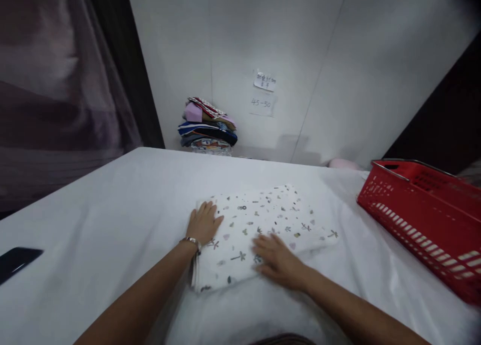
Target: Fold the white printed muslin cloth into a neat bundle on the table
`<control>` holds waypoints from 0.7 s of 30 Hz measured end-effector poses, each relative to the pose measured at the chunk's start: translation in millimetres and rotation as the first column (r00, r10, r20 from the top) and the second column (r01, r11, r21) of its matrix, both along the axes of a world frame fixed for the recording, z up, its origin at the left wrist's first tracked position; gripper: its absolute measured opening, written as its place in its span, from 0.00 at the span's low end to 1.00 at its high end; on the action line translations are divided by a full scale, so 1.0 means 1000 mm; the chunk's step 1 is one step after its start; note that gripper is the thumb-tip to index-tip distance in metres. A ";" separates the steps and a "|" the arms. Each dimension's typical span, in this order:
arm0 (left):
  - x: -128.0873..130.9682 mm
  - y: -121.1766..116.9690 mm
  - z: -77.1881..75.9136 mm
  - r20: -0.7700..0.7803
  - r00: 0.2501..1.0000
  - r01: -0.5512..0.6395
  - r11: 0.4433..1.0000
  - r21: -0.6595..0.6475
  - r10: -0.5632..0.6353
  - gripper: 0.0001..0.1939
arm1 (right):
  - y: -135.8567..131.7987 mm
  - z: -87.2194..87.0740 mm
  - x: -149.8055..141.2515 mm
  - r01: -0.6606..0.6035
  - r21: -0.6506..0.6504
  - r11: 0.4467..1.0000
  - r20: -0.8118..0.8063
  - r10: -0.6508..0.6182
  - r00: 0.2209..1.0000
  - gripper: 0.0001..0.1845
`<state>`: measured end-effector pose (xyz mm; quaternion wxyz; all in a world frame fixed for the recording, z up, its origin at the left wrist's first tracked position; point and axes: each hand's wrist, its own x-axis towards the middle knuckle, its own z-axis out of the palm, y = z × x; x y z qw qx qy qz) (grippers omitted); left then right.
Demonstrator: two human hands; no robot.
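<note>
A white cloth [263, 209] printed with small palm trees and leaf shapes lies folded in layers on the white-covered table. My left hand [204, 223] rests flat on its left edge, fingers stretched out, with a bracelet at the wrist. Over the front middle of the same cloth, my right hand [278, 261] lies palm down with its fingers apart, slightly blurred by motion. Neither hand grips anything. Stacked layers show along the cloth's left side, below my left wrist.
A red plastic basket [424, 224] with a metal handle stands at the right. Folded clothes [208, 124] are piled beyond the table's far edge, against the wall. A dark phone-like object [18, 262] lies at the left edge. Paper signs [264, 81] hang on the wall.
</note>
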<state>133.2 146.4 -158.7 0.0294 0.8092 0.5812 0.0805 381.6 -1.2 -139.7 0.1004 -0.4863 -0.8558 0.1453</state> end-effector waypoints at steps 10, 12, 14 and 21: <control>-0.009 0.021 -0.005 0.222 0.959 -0.196 0.978 0.075 0.176 0.30 | -0.019 -0.015 0.192 0.894 -0.159 0.419 -0.163 -0.904 0.395 0.25; -0.011 0.031 0.001 0.249 0.929 -0.279 0.960 -0.022 0.275 0.31 | -0.013 -0.009 0.196 0.873 -0.321 0.366 -0.200 -0.928 0.316 0.24; -0.014 0.045 0.009 0.241 0.905 -0.327 0.936 -0.132 0.350 0.33 | -0.004 -0.004 0.196 0.813 -0.474 0.338 -0.195 -0.941 0.277 0.22; -0.022 0.089 0.031 0.321 0.845 -0.335 0.890 -0.309 0.429 0.29 | 0.017 0.006 0.206 0.701 -0.522 0.485 -0.220 -0.871 0.440 0.21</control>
